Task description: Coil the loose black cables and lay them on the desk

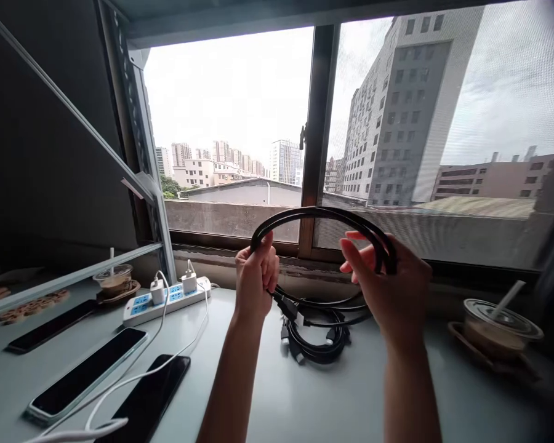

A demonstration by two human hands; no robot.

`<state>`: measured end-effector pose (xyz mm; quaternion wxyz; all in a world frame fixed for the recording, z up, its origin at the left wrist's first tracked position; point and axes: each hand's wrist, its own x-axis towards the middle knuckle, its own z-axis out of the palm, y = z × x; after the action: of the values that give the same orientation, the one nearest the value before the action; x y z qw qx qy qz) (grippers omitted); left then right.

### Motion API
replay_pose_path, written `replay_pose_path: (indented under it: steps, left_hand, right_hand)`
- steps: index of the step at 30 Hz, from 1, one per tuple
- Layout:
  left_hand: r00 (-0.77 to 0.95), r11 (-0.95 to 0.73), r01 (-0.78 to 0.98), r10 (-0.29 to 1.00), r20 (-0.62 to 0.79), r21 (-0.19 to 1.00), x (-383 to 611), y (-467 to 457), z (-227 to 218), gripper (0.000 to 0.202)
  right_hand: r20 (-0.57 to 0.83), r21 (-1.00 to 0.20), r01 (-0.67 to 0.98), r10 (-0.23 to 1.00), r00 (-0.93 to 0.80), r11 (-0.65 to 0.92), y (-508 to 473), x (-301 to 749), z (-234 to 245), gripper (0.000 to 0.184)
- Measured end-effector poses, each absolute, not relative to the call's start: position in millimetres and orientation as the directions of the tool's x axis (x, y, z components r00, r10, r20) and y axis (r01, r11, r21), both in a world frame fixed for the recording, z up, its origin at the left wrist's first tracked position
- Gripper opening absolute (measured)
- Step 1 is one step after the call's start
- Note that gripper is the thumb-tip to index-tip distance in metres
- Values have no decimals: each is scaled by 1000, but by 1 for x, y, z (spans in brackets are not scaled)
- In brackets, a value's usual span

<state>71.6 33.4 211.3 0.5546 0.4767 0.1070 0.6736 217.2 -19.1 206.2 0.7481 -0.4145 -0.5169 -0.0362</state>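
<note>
at the lower left of the frame, a black smartphone point(143, 400) lies on the pale surface point(318, 409), with white charging cables point(80, 434) running across it. beside it, a little further left, is a second smartphone point(90, 372) in a pale-edged case, its dark screen up.

right of centre, the two hands are well apart, raised over the surface, with a looped black cable point(314, 212) arched between them. the left hand point(257, 264) is closed around the strands, thumb on top; the right hand point(399, 295) has its thumb and fingertips parted, the strands running through the crook. how firmly it holds them cannot be told. a black plug point(287, 306) shows just below the left hand. under the arch, a coil of black cable point(321, 355) rests on the surface, several plug ends around it.

at the right edge, a lidded plastic cup point(498, 332) with a straw sits on a brown coaster point(466, 349). on the left lie a third smartphone point(53, 326) and a white power strip point(173, 303) bearing two white chargers point(189, 283); behind them stands another lidded cup point(114, 282).

beyond, a metal frame point(154, 160) rises at the upper left, next to a sliding window point(324, 123); outside, a tall grey building point(401, 117) fills the upper right.
</note>
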Motion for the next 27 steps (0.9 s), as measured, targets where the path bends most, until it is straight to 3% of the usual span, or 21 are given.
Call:
replay_pose_path:
  steps: [3,7,10,15,17,20,24,27]
  left_hand:
    - [163,-294,-574,874,458,764,78,37,209,60]
    - [273,-242,-309,904,330,920,94,53,193,43]
    - [337,-215,-115,910,242,970,107,64,180,33]
    - [463,-184,-52,867,187,982,114,67,171,35]
    - [527,-122,-96,835,155,988,115,67,172,31]
    - [576,65,-314,806,135,947,119,71,172,35]
    - [508,232,-620,846,158,750,121,75,177,59]
    - [455,263,-750,871,185,607,116,71,185,59]
  right_hand:
    - [670,-713,238,544,505,659,-24,222,208,30]
    - [498,-811,-45,730,468,583,-35,226,211,35]
    - [475,-781,-90,681,557,618,-37,222,214,34]
    - [582,-707,-25,601,548,707,-42,213,214,25]
    - [630,-708,35,609,482,705,-49,209,215,26]
    - [638,-728,88,625,450,680,-58,202,217,23]
    - [659,-728,124,637,400,674,-46,203,216,15]
    - [686,-707,125,632,361,696,-19,212,210,15]
